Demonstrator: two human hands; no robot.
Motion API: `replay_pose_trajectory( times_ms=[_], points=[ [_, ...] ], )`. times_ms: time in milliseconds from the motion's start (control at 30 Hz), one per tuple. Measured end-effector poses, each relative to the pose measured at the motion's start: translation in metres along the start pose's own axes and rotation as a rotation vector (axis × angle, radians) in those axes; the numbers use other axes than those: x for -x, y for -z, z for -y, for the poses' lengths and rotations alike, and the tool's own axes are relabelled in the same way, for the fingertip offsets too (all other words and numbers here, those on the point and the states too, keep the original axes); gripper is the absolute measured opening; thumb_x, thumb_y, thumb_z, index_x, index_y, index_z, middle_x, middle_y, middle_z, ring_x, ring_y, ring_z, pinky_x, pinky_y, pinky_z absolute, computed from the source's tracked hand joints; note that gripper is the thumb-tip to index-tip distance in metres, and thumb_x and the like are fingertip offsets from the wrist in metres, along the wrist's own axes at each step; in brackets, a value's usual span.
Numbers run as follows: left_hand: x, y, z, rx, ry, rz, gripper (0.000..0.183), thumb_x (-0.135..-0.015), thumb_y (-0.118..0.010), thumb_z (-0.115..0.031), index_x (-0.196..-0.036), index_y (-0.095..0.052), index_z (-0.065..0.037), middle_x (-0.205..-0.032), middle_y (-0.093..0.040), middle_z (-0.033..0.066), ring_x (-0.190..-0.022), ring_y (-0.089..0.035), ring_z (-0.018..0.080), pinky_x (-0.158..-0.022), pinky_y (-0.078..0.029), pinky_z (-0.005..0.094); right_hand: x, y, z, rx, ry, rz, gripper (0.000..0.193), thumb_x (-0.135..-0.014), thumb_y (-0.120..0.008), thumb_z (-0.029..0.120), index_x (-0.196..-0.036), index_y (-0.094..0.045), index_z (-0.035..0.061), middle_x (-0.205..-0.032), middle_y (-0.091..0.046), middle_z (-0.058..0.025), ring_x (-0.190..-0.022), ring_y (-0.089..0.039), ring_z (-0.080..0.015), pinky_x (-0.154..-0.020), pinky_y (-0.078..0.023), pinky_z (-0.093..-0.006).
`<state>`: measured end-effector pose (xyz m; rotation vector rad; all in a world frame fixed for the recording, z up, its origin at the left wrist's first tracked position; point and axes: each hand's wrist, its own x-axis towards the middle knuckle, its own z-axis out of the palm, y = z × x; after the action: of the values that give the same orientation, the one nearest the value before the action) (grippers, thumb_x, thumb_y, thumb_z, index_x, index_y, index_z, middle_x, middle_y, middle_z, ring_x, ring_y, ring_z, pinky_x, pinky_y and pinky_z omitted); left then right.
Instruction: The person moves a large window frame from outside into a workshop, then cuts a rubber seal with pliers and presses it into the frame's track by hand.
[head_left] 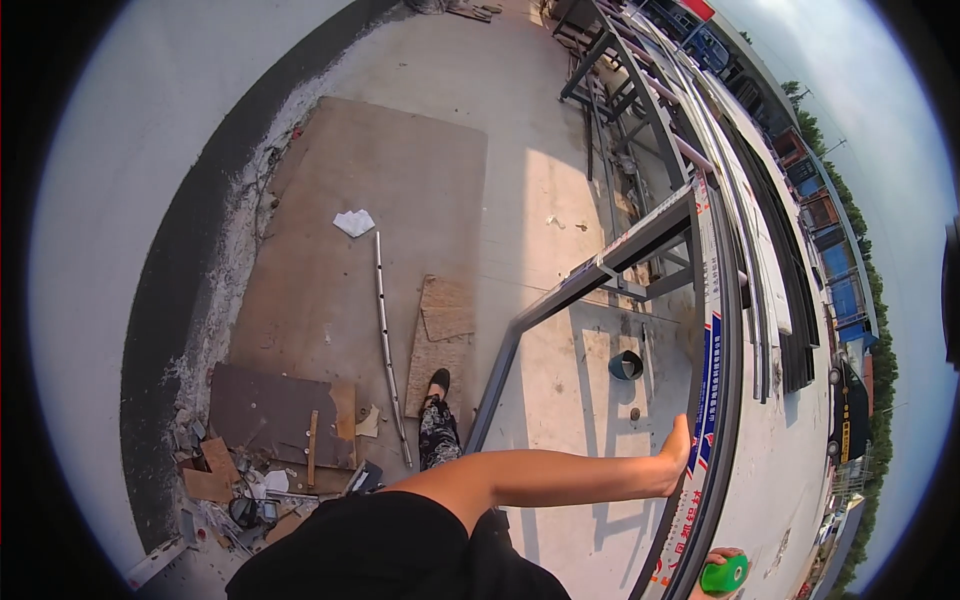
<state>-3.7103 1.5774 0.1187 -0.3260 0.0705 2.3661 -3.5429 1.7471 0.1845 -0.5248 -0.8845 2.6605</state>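
A large dark grey metal window or door frame (712,330), partly covered by printed white and blue protective film, stands upright in front of me. My left hand (677,456) reaches across and grips the frame's near side bar; its fingertips are hidden by the bar. At the lower right, my right hand (716,572) is closed around a green roll with a hole in its centre (724,574), which looks like tape. That hand is close by the outer edge of the frame's bar, and the picture's lower rim cuts it off.
Behind the frame stands a long metal rack (640,90) with long profiles (765,210) beside it. A dark bucket (626,365) sits on the concrete. Brown boards (380,170), a thin metal rod (386,340) and scrap (250,490) lie to the left. A dark vehicle (851,410) stands far right.
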Motion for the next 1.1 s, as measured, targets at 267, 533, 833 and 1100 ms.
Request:
replay_pose_trajectory(
  times_ms=[267, 533, 833, 1100],
  points=[
    [-0.059, -0.032, -0.319, -0.012, -0.078, -0.027, 0.054, -0.085, -0.025, -0.058, -0.072, -0.056, -0.015, -0.064, -0.058, 0.0059, -0.052, -0.053, 0.0179, -0.048, -0.044, 0.034, -0.22, -0.165, -0.159, -0.096, -0.112, -0.012, 0.028, -0.089, -0.061, 0.033, -0.095, -0.058, 0.006, -0.087, -0.063, -0.0063, -0.081, -0.06, -0.0178, -0.068, -0.052, -0.0301],
    [-0.103, -0.043, -0.592, -0.052, -0.035, 0.042, 0.062, -0.086, -0.023, -0.058, -0.087, -0.062, -0.01, -0.076, -0.063, 0.0108, -0.064, -0.061, 0.0229, -0.059, -0.052, 0.0411, -0.367, -0.345, -0.32, -0.148, -0.14, 0.083, 0.023, -0.087, -0.062, 0.03, -0.092, -0.06, 0.0073, -0.088, -0.062, -0.0022, -0.082, -0.059, -0.0151, -0.066, -0.051, -0.0282],
    [-0.166, -0.054, -0.869, -0.075, -0.238, -0.028, 0.054, -0.087, -0.024, -0.049, -0.086, -0.062, -0.011, -0.075, -0.063, 0.0104, -0.064, -0.062, 0.0231, -0.06, -0.054, 0.0402, -0.517, -0.526, -0.505, -0.201, -0.201, 0.037, 0.023, -0.087, -0.061, 0.031, -0.088, -0.061, 0.0079, -0.084, -0.061, -0.0027, -0.078, -0.059, -0.0157, -0.064, -0.049, -0.03],
    [-0.299, -0.078, -1.057, -0.061, -0.176, -0.066, 0.055, -0.087, -0.023, -0.051, -0.083, -0.06, -0.01, -0.076, -0.064, 0.0094, -0.064, -0.062, 0.0229, -0.06, -0.053, 0.0411, -0.702, -0.634, -0.588, -0.04, -0.15, 0.097, 0.025, -0.088, -0.059, 0.034, -0.089, -0.06, 0.0084, -0.086, -0.06, -0.0029, -0.079, -0.057, -0.0164, -0.064, -0.049, -0.0307]
  ],
)
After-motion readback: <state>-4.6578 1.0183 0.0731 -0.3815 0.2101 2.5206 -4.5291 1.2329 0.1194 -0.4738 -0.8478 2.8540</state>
